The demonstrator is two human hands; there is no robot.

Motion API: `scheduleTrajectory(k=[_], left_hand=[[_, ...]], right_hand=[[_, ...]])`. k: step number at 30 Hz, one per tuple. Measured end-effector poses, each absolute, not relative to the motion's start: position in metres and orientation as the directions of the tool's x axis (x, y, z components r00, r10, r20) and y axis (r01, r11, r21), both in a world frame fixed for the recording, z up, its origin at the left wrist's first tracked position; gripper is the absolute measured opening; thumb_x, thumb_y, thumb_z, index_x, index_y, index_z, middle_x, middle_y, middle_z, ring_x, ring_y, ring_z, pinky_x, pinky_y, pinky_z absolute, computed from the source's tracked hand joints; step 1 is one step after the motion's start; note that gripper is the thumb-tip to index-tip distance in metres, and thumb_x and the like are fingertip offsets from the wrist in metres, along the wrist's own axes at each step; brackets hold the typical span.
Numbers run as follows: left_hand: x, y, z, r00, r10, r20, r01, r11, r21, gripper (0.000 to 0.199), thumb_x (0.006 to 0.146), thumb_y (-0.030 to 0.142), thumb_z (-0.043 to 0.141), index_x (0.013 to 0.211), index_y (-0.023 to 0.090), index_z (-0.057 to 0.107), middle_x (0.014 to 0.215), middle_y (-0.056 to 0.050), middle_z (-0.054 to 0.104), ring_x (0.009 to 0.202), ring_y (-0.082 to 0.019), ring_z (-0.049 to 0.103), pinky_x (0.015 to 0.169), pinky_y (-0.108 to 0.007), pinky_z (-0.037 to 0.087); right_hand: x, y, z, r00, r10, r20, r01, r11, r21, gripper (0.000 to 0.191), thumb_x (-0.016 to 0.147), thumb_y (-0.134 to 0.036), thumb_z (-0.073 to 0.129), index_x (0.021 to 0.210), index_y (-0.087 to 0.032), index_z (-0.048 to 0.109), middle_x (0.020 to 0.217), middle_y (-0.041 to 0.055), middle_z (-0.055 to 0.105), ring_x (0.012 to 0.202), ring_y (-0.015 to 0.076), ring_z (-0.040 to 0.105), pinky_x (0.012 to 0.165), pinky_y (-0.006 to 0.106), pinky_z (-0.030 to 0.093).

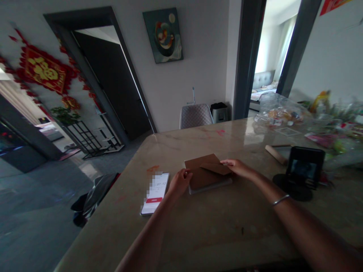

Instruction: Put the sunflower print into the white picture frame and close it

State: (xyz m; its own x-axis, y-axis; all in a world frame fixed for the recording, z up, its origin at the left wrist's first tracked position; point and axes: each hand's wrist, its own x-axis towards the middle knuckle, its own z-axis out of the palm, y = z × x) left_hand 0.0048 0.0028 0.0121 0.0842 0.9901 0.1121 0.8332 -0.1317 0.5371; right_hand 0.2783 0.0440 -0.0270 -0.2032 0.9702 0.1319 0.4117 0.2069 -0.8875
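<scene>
A brown notebook or booklet [202,181] with pale page edges lies on the marble-patterned table [198,234]. On its upper right part is a smaller brown flap or folded piece [217,168], slightly raised. My left hand [180,181] rests at the booklet's left edge, fingers curled; what they hold, if anything, is hidden. My right hand [234,166] has its fingers closed at the right end of the flap. A lit phone [155,194] lies just left of my left hand.
At the right, a small screen on a round stand [304,170] sits near a wooden-edged object [276,154]. Plastic bags and wrapped items [283,111] cover the far right. A quilted chair [196,116] stands behind the table, and dark cloth [95,196] hangs beyond the left edge.
</scene>
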Motion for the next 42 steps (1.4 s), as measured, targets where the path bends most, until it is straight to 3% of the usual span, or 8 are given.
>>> scheduleTrajectory(k=[6,13,21,31,42], left_hand=[[0.005,0.001,0.011,0.086,0.987,0.135,0.825,-0.146,0.546,0.035,0.078,0.031,0.048,0.108,0.016,0.057,0.093,-0.006,0.065,0.083,-0.015,0.059,0.073,-0.024,0.043],[0.006,0.001,0.008,0.114,0.982,0.152,0.886,-0.170,0.431,0.042,0.081,0.038,0.044,0.116,0.017,0.053,0.112,-0.009,0.058,0.090,-0.017,0.057,0.082,-0.028,0.042],[0.005,0.001,0.007,0.144,0.979,0.144,0.888,-0.192,0.419,0.044,0.083,0.038,0.040,0.122,0.018,0.048,0.113,-0.009,0.057,0.098,-0.019,0.055,0.086,-0.029,0.041],[0.004,0.004,0.002,0.139,0.975,0.172,0.873,-0.203,0.443,0.051,0.083,0.043,0.040,0.124,0.013,0.045,0.124,-0.013,0.050,0.112,-0.021,0.047,0.095,-0.032,0.035],[0.002,0.006,-0.004,0.151,0.973,0.174,0.873,-0.214,0.438,0.048,0.080,0.046,0.044,0.115,0.014,0.053,0.124,-0.012,0.050,0.114,-0.021,0.046,0.096,-0.030,0.034]], right_hand=[[0.282,0.045,-0.029,-0.255,0.962,0.095,0.377,0.189,-0.906,0.030,0.074,-0.015,0.048,0.099,-0.019,0.064,0.103,0.0054,0.066,0.093,0.0185,0.061,0.084,0.035,0.046],[0.282,0.047,-0.030,-0.274,0.959,0.077,0.347,0.174,-0.922,0.028,0.073,-0.018,0.051,0.098,-0.019,0.065,0.103,0.0062,0.066,0.092,0.0189,0.062,0.083,0.036,0.048],[0.279,0.045,-0.029,-0.299,0.944,0.138,0.385,0.251,-0.888,0.029,0.074,-0.016,0.049,0.097,-0.019,0.065,0.105,0.0067,0.065,0.097,0.0197,0.059,0.088,0.037,0.044],[0.279,0.047,-0.033,-0.334,0.936,0.108,0.389,0.241,-0.889,0.033,0.073,-0.016,0.050,0.103,-0.019,0.062,0.103,0.0068,0.065,0.099,0.0203,0.058,0.086,0.037,0.045],[0.281,0.046,-0.032,-0.360,0.928,0.094,0.350,0.228,-0.908,0.031,0.074,-0.019,0.050,0.102,-0.019,0.063,0.105,0.0065,0.065,0.096,0.0196,0.060,0.087,0.036,0.044]])
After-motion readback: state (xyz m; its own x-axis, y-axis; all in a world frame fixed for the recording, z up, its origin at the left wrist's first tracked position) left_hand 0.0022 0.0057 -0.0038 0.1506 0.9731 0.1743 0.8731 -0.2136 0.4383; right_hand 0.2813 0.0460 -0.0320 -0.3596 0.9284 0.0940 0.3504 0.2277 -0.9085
